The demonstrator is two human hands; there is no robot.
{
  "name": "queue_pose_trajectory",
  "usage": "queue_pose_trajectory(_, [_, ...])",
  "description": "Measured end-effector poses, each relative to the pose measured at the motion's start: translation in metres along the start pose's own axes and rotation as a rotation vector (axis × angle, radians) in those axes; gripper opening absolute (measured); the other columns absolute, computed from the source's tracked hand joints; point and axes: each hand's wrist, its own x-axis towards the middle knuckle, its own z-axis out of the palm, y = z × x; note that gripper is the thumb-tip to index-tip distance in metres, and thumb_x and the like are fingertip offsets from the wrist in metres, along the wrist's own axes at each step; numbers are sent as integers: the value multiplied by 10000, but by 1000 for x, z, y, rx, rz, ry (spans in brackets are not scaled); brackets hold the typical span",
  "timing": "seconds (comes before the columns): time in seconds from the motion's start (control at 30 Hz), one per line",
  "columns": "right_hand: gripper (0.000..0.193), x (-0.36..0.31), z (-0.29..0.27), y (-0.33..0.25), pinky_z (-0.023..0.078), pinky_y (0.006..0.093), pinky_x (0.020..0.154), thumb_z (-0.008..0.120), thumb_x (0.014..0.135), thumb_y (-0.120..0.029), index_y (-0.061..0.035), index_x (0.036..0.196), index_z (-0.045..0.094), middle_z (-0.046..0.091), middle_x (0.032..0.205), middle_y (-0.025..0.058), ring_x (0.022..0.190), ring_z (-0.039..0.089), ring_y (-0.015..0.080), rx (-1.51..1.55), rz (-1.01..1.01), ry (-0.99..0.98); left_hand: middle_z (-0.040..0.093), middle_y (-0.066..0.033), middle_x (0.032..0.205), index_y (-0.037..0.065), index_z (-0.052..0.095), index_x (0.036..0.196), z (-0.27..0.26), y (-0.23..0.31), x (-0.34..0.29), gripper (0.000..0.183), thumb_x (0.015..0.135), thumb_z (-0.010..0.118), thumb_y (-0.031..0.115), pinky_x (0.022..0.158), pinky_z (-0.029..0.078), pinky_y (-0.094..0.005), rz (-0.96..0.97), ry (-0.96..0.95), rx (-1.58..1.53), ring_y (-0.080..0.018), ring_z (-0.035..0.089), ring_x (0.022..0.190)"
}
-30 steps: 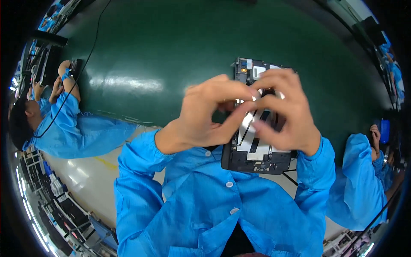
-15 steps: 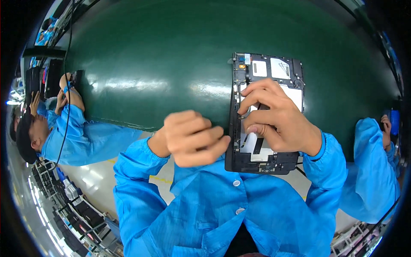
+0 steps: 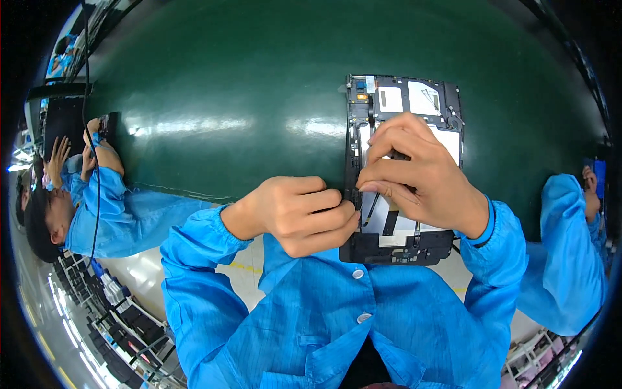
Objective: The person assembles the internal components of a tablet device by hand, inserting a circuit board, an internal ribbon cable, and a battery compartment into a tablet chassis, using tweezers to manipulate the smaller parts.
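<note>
An opened tablet (image 3: 435,256), black-framed with white and silver panels inside, lies lengthwise on the green table (image 3: 233,78) with its near end by the front edge. My left hand (image 3: 298,215) is closed, knuckles up, its fingertips against the tablet's left edge. Whatever it grips is hidden. Over the tablet's middle, my right hand (image 3: 424,175) pinches thumb and forefinger together close to the left edge. Anything in that pinch is too small to make out. Just below the right fingertips, a thin dark strip (image 3: 372,209) crosses a white panel.
On the left, a co-worker in a blue smock (image 3: 123,217) has both hands near dark devices at the table's side. Another person's blue sleeve (image 3: 562,220) and hand are at the right. A black cable (image 3: 94,149) hangs at the left. Racks (image 3: 110,318) stand on the floor behind.
My left hand has moved slightly right, up to the tablet's left edge, and is no longer blurred. My right thumb and forefinger have closed together near that edge.
</note>
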Motion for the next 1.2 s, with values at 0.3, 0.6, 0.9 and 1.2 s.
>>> queue_pose_trajectory(0.3, [104, 5, -7, 3, 521, 423, 900, 864, 876, -108, -82, 976, 857, 681, 954, 49, 1018, 634, 288, 65, 0, 52, 708, -81, 924, 23, 752, 899, 1, -11, 7, 231, 707, 762, 152, 555, 471, -263, 12, 13, -26, -177, 661, 752])
queue_pose_trajectory(0.6, [102, 4, -5, 3, 525, 417, 864, 859, 898, -108, -80, 997, 865, 682, 936, 59, 976, 630, 286, 72, 42, 65, 687, -59, 890, 20, 751, 874, 2, -15, 5, 252, 664, 766, 157, 529, 438, -267, 52, 4, -19, -157, 627, 708])
queue_pose_trajectory(0.9, [147, 2, -5, 4, 534, 403, 827, 886, 855, -77, -75, 1002, 876, 689, 920, 56, 951, 638, 270, 86, 60, 79, 674, -53, 870, 37, 730, 849, 3, -24, 10, 258, 630, 742, 172, 518, 416, -265, 42, 15, -25, -155, 624, 704])
queue_pose_trajectory(1.2, [201, 5, -8, 3, 568, 384, 825, 902, 808, -16, -33, 1006, 876, 776, 920, 93, 945, 695, 266, 120, 123, 121, 717, -60, 887, 32, 763, 908, 1, -45, 8, 276, 664, 770, 161, 511, 430, -259, 59, 0, 49, -144, 639, 698])
